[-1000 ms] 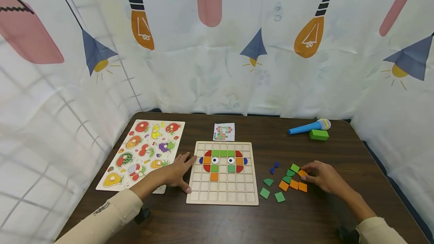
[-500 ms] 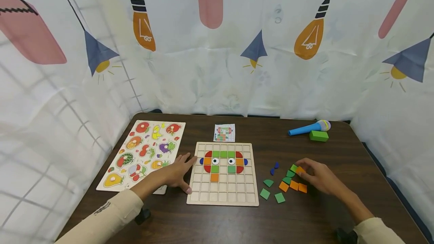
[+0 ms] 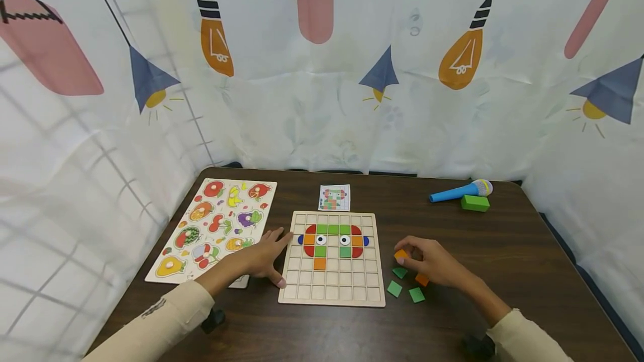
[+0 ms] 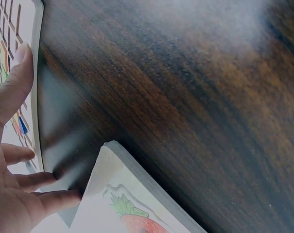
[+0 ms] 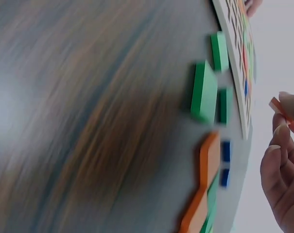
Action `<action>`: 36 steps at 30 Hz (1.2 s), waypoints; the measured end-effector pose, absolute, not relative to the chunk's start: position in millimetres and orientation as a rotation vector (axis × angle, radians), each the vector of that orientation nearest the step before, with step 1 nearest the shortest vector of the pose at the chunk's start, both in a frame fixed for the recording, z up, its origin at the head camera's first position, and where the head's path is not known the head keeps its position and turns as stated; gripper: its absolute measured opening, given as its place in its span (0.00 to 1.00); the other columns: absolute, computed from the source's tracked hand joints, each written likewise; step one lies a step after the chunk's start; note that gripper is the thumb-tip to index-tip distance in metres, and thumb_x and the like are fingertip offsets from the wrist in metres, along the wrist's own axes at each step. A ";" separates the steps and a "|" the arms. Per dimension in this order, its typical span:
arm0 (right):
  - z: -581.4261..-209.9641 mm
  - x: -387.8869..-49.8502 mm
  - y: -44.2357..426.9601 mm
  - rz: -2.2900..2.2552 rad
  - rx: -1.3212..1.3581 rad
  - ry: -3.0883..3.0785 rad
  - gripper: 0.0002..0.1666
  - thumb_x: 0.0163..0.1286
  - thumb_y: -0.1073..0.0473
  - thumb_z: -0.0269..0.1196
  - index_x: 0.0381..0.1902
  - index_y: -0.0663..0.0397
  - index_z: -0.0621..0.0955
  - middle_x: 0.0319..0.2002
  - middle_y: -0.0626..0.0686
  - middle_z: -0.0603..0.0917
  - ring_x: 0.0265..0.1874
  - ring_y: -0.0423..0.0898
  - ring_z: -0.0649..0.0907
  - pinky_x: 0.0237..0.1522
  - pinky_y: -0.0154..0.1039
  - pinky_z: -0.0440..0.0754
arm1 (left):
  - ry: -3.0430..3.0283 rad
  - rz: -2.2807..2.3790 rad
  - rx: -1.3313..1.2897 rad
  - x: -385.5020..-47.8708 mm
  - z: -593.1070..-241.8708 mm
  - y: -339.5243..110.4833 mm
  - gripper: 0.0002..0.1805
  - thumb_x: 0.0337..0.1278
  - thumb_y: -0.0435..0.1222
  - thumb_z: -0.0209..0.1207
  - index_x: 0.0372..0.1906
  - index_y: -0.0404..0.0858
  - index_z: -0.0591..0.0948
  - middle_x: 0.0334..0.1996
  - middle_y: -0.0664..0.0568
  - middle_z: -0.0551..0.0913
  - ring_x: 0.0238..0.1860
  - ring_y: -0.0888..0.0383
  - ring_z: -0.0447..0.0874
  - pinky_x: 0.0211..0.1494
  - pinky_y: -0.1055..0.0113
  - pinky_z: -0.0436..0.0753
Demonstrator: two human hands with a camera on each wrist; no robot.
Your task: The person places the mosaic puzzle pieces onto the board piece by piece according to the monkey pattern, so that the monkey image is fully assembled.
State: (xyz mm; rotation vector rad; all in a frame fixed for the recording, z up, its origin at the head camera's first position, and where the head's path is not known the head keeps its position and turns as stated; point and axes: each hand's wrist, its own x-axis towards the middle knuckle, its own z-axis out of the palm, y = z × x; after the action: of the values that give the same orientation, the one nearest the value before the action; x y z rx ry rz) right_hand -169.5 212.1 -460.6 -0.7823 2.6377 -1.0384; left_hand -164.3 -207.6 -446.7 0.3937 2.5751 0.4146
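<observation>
Pinching a small flat orange square tile (image 3: 401, 255) between thumb and fingertips, the person's right hand (image 3: 430, 261) holds it raised off the dark wood-grain table (image 3: 402, 334). Left of this grip lies a pale wooden grid board (image 3: 347, 293), well apart from the tile. The left hand (image 3: 259, 258) is spread along the board's far side from the grip, its thumb on the lower border and a fingertip at the edge higher up; it grasps nothing. On the board, left of the grip, sit red curved pieces (image 3: 356, 229), a row of green squares (image 3: 333, 229), two white eye tiles (image 3: 321, 239), blue half-round pieces (image 3: 366, 241) at both sides, and one lower orange square (image 3: 319, 263). Just below the grip, nearer the person, lie a green piece with a curved edge (image 3: 399, 272) and two loose green squares (image 3: 394, 288). A loose orange tile (image 3: 422, 279) shows partly from under the right hand, and the right wrist view also shows two small blue pieces (image 5: 226, 151) near it. Beyond the grip and to its right, a blue toy microphone (image 3: 455, 191) rests just behind a bright green rectangular block (image 3: 475, 203). Farther left are a small printed pattern card (image 3: 334, 197) behind the board and a white fruit-picture board (image 3: 173, 242), partly covered by the left arm.
</observation>
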 end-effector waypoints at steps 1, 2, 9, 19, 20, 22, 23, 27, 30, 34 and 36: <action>-460.8 -169.6 206.8 -1.038 -0.787 2.626 0.16 0.71 0.52 0.66 0.52 0.52 0.82 0.30 0.43 0.77 0.23 0.35 0.73 0.24 0.31 0.73 | 2.576 0.417 0.396 -164.1 -446.8 -207.7 0.63 0.40 0.51 0.78 0.80 0.38 0.54 0.79 0.32 0.48 0.78 0.29 0.45 0.71 0.34 0.63; -461.1 -169.7 201.2 -1.044 -0.789 2.614 0.16 0.70 0.52 0.66 0.51 0.52 0.82 0.30 0.43 0.77 0.23 0.35 0.73 0.24 0.30 0.73 | 2.577 0.416 0.396 -163.9 -446.6 -207.6 0.63 0.40 0.51 0.78 0.80 0.38 0.54 0.79 0.33 0.48 0.78 0.30 0.45 0.71 0.34 0.62; -464.2 -168.4 164.9 -1.084 -0.824 2.522 0.16 0.67 0.57 0.69 0.51 0.54 0.83 0.32 0.44 0.78 0.23 0.36 0.73 0.24 0.29 0.72 | 2.590 0.409 0.405 -164.6 -447.2 -207.2 0.63 0.40 0.52 0.78 0.80 0.39 0.55 0.79 0.33 0.49 0.78 0.30 0.46 0.71 0.34 0.63; -470.8 -169.7 116.4 -1.055 -0.850 2.439 0.18 0.69 0.60 0.67 0.56 0.55 0.83 0.36 0.44 0.81 0.22 0.36 0.73 0.25 0.29 0.72 | 2.583 0.393 0.378 -164.7 -449.4 -208.0 0.63 0.40 0.52 0.78 0.80 0.39 0.55 0.79 0.34 0.49 0.78 0.31 0.46 0.71 0.34 0.64; -471.5 -170.0 112.2 -1.053 -0.850 2.443 0.17 0.69 0.60 0.67 0.55 0.55 0.84 0.36 0.44 0.81 0.23 0.36 0.73 0.26 0.29 0.73 | 2.584 0.396 0.377 -164.5 -449.6 -208.0 0.63 0.40 0.52 0.78 0.79 0.39 0.55 0.79 0.34 0.50 0.78 0.31 0.47 0.70 0.34 0.64; -472.8 -170.4 104.4 -1.050 -0.853 2.448 0.17 0.68 0.59 0.68 0.54 0.55 0.84 0.35 0.43 0.81 0.26 0.36 0.74 0.29 0.29 0.73 | 2.585 0.399 0.377 -164.0 -449.7 -207.8 0.63 0.39 0.52 0.78 0.79 0.39 0.55 0.79 0.34 0.50 0.78 0.31 0.47 0.70 0.34 0.64; -473.7 -170.6 100.7 -1.056 -0.853 2.449 0.17 0.68 0.60 0.68 0.54 0.55 0.85 0.35 0.43 0.81 0.27 0.37 0.74 0.30 0.29 0.74 | 2.586 0.400 0.376 -163.7 -449.3 -207.7 0.63 0.39 0.52 0.78 0.79 0.39 0.55 0.79 0.34 0.50 0.78 0.31 0.47 0.70 0.34 0.64; -478.8 -170.7 89.0 -1.052 -0.839 2.479 0.15 0.67 0.59 0.69 0.51 0.55 0.86 0.32 0.42 0.80 0.30 0.37 0.75 0.34 0.30 0.74 | 2.589 0.403 0.380 -163.4 -449.6 -207.7 0.63 0.39 0.52 0.78 0.79 0.39 0.56 0.79 0.34 0.50 0.78 0.31 0.47 0.70 0.34 0.64; -481.7 -169.7 83.0 -1.035 -0.822 2.512 0.14 0.66 0.59 0.70 0.49 0.55 0.86 0.30 0.41 0.79 0.28 0.36 0.75 0.33 0.30 0.73 | 2.589 0.405 0.385 -164.2 -450.7 -208.1 0.63 0.39 0.52 0.78 0.79 0.39 0.55 0.79 0.34 0.50 0.78 0.31 0.47 0.70 0.34 0.64; -481.0 -168.6 76.9 -0.998 -0.803 2.563 0.14 0.65 0.58 0.70 0.49 0.54 0.86 0.28 0.40 0.78 0.27 0.35 0.74 0.32 0.30 0.73 | 2.588 0.407 0.386 -164.9 -451.1 -208.6 0.64 0.39 0.52 0.78 0.80 0.39 0.55 0.79 0.34 0.49 0.78 0.30 0.46 0.70 0.34 0.64; -479.6 -168.6 74.4 -0.979 -0.792 2.584 0.14 0.65 0.58 0.70 0.48 0.53 0.87 0.28 0.39 0.77 0.27 0.35 0.74 0.31 0.30 0.72 | 2.588 0.408 0.392 -165.0 -451.4 -208.5 0.64 0.39 0.52 0.78 0.79 0.39 0.55 0.79 0.33 0.50 0.78 0.30 0.46 0.70 0.34 0.64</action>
State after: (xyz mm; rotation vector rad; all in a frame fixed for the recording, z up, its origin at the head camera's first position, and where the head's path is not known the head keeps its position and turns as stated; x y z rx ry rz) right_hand -168.6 74.4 -479.6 -0.7925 2.5835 -0.9788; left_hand -165.0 -208.5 -451.4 0.3917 2.5876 0.4076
